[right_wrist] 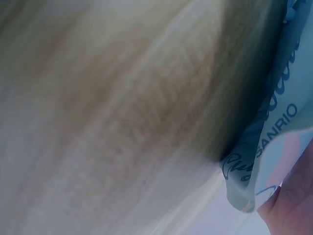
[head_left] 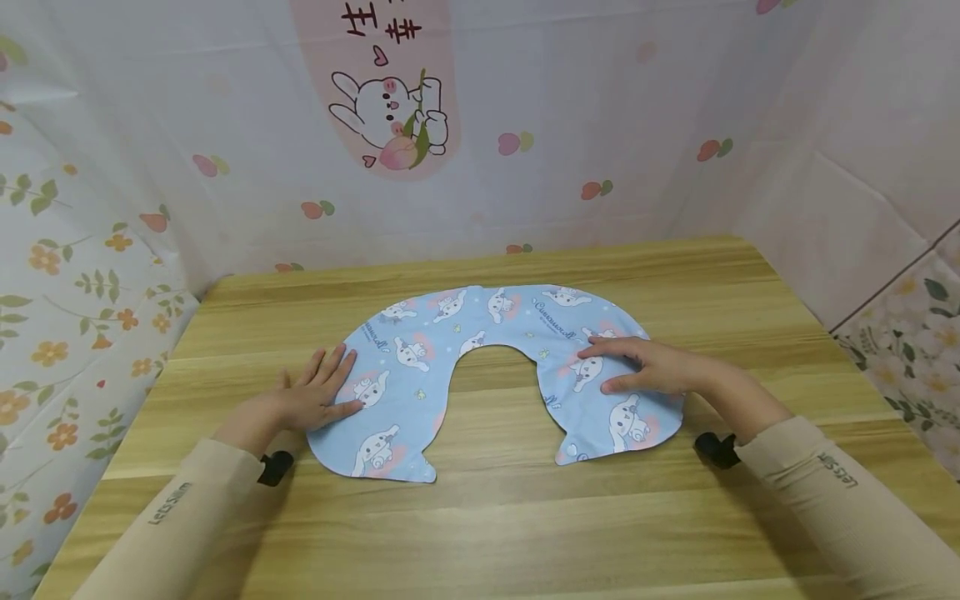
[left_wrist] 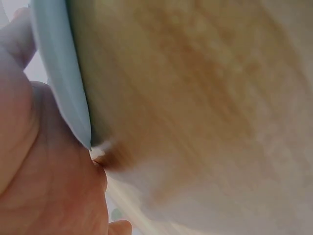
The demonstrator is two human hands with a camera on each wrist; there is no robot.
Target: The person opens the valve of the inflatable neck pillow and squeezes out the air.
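A flat, blue U-shaped pillow cover (head_left: 495, 367) printed with white cartoon dogs lay spread on the wooden table (head_left: 480, 525), its open ends toward the person. The left hand (head_left: 318, 392) rested flat on the cover's left arm, fingers straight and spread, gripping nothing; the cover's edge (left_wrist: 63, 83) ran just beside the palm. The right hand (head_left: 645, 367) pressed flat on the right arm of the cover, fingers straight, holding nothing. Under it the printed fabric (right_wrist: 274, 147) lay against the table. Both beige sleeves (head_left: 832, 492) reached in from the near edge.
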